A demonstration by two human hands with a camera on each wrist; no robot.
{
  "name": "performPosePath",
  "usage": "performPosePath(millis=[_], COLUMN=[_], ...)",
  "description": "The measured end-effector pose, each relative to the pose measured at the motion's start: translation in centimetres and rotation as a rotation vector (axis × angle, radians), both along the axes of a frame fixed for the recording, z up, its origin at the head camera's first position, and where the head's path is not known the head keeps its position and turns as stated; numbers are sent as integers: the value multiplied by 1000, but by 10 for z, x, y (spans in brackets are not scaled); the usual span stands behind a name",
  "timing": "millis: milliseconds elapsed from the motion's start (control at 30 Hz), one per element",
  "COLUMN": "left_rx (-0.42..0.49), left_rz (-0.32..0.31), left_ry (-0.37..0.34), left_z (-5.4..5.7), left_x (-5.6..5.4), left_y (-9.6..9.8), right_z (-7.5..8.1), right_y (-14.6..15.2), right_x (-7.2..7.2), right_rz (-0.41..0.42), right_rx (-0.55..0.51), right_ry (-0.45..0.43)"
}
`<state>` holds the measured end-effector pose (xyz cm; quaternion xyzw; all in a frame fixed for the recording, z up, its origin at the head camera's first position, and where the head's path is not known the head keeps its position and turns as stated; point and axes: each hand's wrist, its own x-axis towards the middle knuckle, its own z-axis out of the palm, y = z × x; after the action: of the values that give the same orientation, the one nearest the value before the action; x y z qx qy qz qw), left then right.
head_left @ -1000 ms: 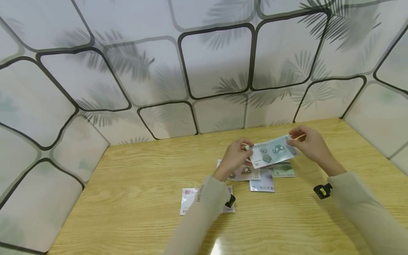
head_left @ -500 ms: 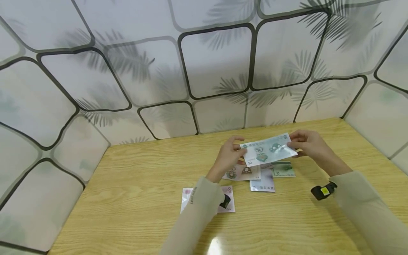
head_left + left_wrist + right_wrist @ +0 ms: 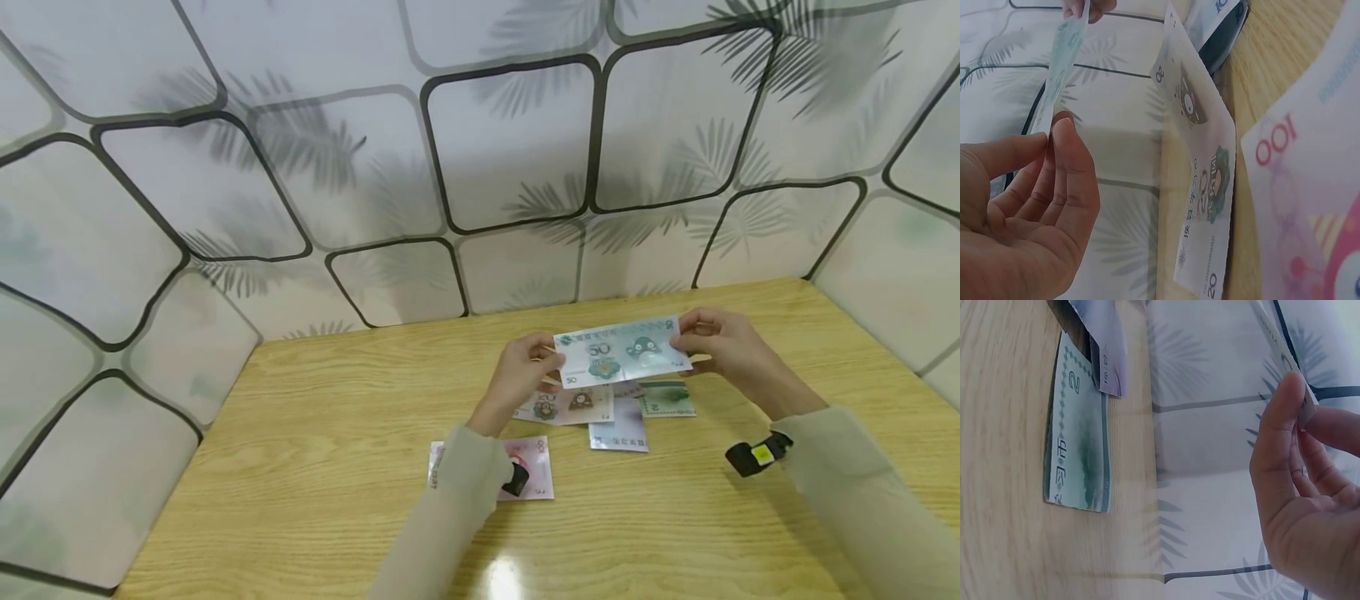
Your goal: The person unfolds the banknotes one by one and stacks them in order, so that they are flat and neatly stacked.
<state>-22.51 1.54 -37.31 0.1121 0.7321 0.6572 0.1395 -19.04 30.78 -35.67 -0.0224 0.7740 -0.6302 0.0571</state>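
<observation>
A green play banknote marked 50 (image 3: 621,358) is held up above the table, its printed face toward the head camera. My left hand (image 3: 516,373) pinches its left end between thumb and fingers; in the left wrist view the note appears nearly edge-on. At the opposite end, my right hand (image 3: 727,354) pinches the note with thumb on the near side. Below lie a brownish note marked 20 (image 3: 570,407), a purple note (image 3: 618,433) and a green note marked 2 (image 3: 1079,431), partly overlapping. Under my left forearm, a pink 100 note (image 3: 536,467) is partly covered.
The notes lie on a wood-grain table (image 3: 337,417). A patterned cloth wall (image 3: 517,150) rises behind it and along both sides. In the left wrist view, a bluish note (image 3: 1219,31) shows behind the 20 note.
My left hand has moved left and slightly down, and the 50 note has shifted left with it, now lying flatter to the view. The right hand stays near its place. The table notes stay put.
</observation>
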Motion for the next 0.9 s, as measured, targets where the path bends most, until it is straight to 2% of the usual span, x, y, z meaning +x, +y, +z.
performPosePath(millis=[300,600,800,900], left_rx=[42,47,32,40], left_rz=[-2,-17,12,22], left_ry=[-1,29,39,54], left_z=[-1,-1,-2,1], left_x=[-2,1,4,2], left_y=[-11,-25,-36,-41], right_z=[0,-3,-6,-4], right_y=[-4,-9,-16,-20], right_x=[1,3,4,3], right_rz=[44,93,149,161], right_rx=[25,-29,-56,-45], right_ry=[-20,9,26,31])
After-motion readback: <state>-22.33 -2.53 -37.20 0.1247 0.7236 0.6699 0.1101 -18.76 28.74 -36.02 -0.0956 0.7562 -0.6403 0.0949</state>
